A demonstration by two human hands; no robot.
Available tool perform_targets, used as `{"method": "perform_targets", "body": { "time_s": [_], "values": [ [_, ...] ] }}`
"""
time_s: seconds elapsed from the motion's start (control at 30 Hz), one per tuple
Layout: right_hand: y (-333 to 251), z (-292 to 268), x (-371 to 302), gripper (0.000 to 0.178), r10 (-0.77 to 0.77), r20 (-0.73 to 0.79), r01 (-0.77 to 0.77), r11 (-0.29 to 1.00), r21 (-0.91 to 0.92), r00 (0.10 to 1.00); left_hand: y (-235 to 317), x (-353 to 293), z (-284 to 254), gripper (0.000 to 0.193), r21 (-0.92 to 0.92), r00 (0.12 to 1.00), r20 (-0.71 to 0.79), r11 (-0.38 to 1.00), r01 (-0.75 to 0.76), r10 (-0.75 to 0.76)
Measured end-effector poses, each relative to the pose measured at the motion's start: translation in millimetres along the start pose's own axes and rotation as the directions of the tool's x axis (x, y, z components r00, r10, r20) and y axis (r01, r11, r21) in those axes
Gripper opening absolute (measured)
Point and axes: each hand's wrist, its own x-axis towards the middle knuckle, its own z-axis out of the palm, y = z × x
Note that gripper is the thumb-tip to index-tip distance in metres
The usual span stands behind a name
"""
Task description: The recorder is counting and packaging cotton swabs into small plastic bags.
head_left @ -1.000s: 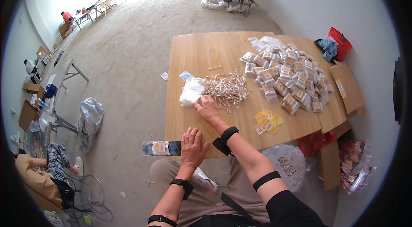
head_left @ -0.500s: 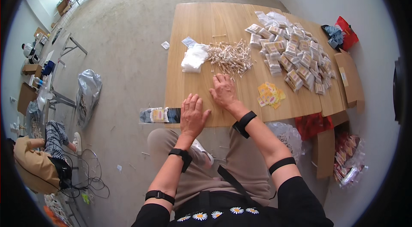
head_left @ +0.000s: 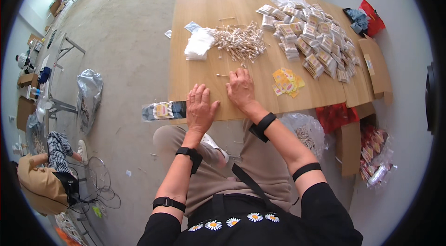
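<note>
My left hand (head_left: 200, 109) lies palm down at the table's near edge, fingers stretched out. Beside it, a clear packet of cotton swabs with a yellow label (head_left: 162, 110) rests on a dark strip that sticks out past the table edge. My right hand (head_left: 241, 89) is palm down a little farther in, its fingers extended and slightly bent. One loose cotton swab (head_left: 222, 75) lies against its index finger; whether the fingers press on it is hard to see. Beyond is a pile of loose swabs (head_left: 239, 41), with a stack of clear bags (head_left: 200, 45) to its left.
Yellow cards (head_left: 288, 82) lie right of my right hand. A large heap of filled swab packets (head_left: 316, 41) covers the table's far right. Cardboard boxes (head_left: 348, 148) and a bag of swabs (head_left: 304, 134) stand below the right edge. Another person (head_left: 44, 181) sits at the left.
The view has shifted, so the table appears higher. My right hand has drawn back slightly from the pile, and a single swab now shows beside its fingers. My left hand stays near the edge.
</note>
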Motion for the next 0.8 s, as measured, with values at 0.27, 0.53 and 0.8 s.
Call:
{"method": "perform_targets", "body": {
  "time_s": [0.27,0.53,0.8],
  "values": [
    [-8,9,-12,0.012,-0.077,0.086,0.058,0.977,0.205,0.993,0,-4,-2,0.06,-0.005,0.99,0.076,0.993,-0.118,0.118],
    [37,-10,42,0.019,0.44,-0.018,-0.441,0.897,-0.04,0.898,2,-6,-2,0.052,-0.009,0.99,0.083,0.993,-0.118,0.118],
    [24,11,21,0.014,0.14,0.153,-0.17,0.965,0.201,0.978,0,-6,-2,0.052,-0.011,0.992,0.076,0.995,-0.103,0.103]
  ]
}}
